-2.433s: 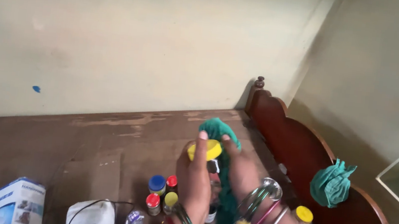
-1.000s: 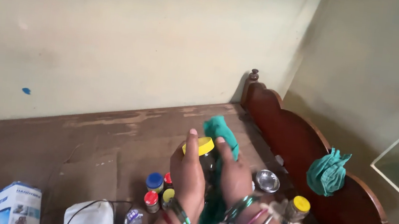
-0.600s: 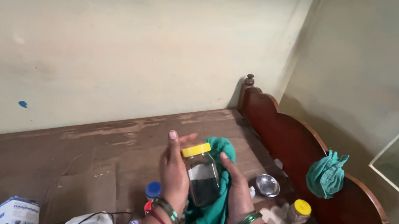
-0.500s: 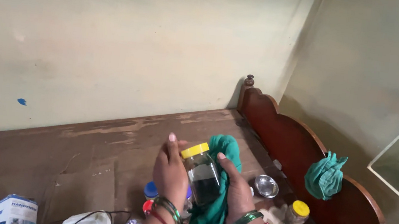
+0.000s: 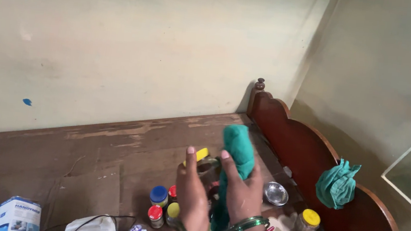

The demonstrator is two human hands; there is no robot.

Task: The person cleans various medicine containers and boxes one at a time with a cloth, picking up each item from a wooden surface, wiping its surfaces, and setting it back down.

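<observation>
The left hand [image 5: 191, 191] fingers grasp a yellow-lidded jar [image 5: 205, 163] above the wooden tabletop [image 5: 98, 155]; the right hand [image 5: 241, 189] fingers clench a green cloth [image 5: 239, 148] against it, over 4 small bottles [image 5: 162, 203].

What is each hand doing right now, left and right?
Left hand: closed around the yellow-lidded jar.
Right hand: closed on the green cloth, pressed against the jar.
</observation>
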